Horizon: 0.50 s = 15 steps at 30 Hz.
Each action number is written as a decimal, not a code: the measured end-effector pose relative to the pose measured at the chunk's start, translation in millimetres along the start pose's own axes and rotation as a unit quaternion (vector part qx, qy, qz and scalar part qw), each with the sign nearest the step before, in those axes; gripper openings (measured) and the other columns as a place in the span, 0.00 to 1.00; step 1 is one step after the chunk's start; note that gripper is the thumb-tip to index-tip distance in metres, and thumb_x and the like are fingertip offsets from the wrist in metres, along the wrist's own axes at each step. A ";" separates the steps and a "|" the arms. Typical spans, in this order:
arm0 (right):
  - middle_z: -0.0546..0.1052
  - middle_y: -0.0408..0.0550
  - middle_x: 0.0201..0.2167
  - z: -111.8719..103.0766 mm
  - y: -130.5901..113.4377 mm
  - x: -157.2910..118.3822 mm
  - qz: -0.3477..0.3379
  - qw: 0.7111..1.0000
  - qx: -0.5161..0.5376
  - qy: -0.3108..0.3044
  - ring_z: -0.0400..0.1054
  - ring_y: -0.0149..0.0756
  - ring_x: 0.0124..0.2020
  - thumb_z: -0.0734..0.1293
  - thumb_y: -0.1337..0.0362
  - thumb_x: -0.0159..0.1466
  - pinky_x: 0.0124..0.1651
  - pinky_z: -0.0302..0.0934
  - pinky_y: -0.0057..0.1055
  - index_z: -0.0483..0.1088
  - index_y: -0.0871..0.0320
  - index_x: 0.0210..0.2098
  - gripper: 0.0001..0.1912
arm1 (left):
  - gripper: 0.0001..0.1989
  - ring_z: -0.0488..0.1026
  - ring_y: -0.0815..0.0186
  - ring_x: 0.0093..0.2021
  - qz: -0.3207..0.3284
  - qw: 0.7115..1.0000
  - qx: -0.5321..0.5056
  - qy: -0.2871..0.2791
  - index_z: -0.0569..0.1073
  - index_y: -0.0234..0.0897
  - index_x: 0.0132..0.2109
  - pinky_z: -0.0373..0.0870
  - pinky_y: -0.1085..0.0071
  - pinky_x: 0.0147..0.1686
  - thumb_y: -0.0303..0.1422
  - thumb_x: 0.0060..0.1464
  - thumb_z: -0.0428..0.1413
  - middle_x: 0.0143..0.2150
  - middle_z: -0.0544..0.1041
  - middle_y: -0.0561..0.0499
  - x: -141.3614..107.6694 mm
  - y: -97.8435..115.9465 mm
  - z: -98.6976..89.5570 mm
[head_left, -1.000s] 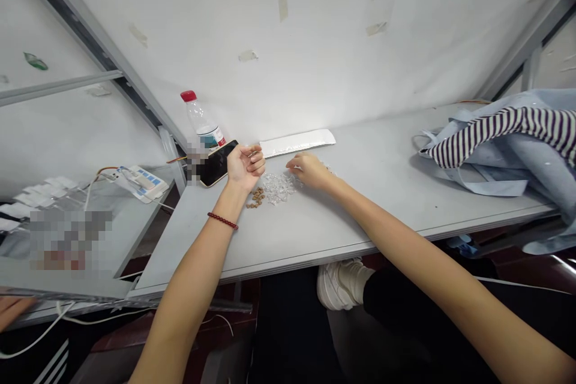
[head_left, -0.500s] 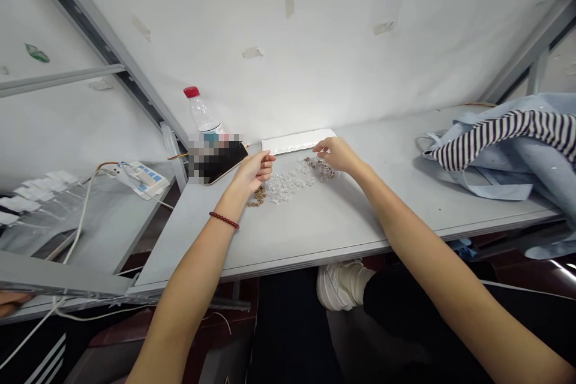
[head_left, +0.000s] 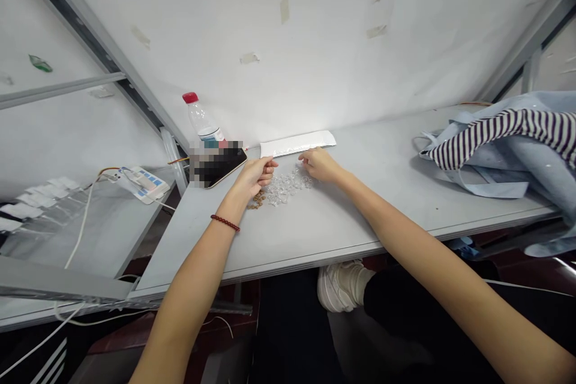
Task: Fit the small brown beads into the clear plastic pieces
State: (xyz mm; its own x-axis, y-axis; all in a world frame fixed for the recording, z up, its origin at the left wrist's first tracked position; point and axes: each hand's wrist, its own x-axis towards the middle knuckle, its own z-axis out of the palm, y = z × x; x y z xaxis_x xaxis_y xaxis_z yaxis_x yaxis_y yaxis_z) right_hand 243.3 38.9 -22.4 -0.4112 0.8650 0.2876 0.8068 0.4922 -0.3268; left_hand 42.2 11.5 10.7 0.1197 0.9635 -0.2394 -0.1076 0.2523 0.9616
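My left hand [head_left: 257, 177] is closed in a pinch near the front edge of a long white strip [head_left: 297, 142]; whatever it grips is too small to make out. Below it lie brown beads [head_left: 256, 199]. Clear beads [head_left: 284, 186] are spread on the grey table between my two hands. My right hand [head_left: 318, 164] hovers at the right side of the clear beads, its fingertips pinched together, and anything between them is too small to name. It hides the darker beads beneath it.
A phone [head_left: 227, 163] lies left of the strip, with a red-capped bottle [head_left: 202, 120] behind it. Further left is a power strip [head_left: 143, 185] with cables. A blue cloth bag with a striped strap [head_left: 486, 135] lies on the right.
My right hand has moved left, from the strip's right end and the darker beads toward the clear beads. My left hand has shifted only slightly and stays pinched.
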 end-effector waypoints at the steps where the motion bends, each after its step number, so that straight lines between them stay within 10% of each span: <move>1: 0.77 0.59 0.41 -0.2 0.1 0.2 -0.008 0.999 0.029 0.018 0.67 0.44 0.45 0.59 0.75 0.63 0.46 0.58 0.35 0.72 0.66 0.48 0.16 | 0.12 0.46 0.81 0.12 -0.003 1.000 0.012 -0.006 0.69 0.29 0.28 0.41 0.81 0.11 0.27 0.59 0.51 0.18 0.55 0.60 -1.0 0.1 1.1; 15: 0.72 0.47 0.32 3.9 -36.9 -3.3 -0.106 0.952 0.261 0.124 0.66 0.34 0.31 0.65 0.65 0.58 0.36 0.62 0.34 0.64 0.57 0.33 0.04 | 0.14 0.45 0.80 0.14 -0.012 0.994 0.060 -0.090 0.69 0.31 0.27 0.40 0.81 0.12 0.33 0.59 0.54 0.19 0.52 0.61 1.1 -8.3 5.3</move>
State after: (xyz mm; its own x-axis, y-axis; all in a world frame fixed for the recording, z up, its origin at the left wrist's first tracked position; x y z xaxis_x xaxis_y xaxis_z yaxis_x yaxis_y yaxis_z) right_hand 213.2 18.3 -14.8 -0.3765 0.7235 0.5786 0.3707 0.6900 -0.6216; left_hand 48.5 9.9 3.1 0.2971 0.9226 -0.2459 0.0143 0.2532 0.9673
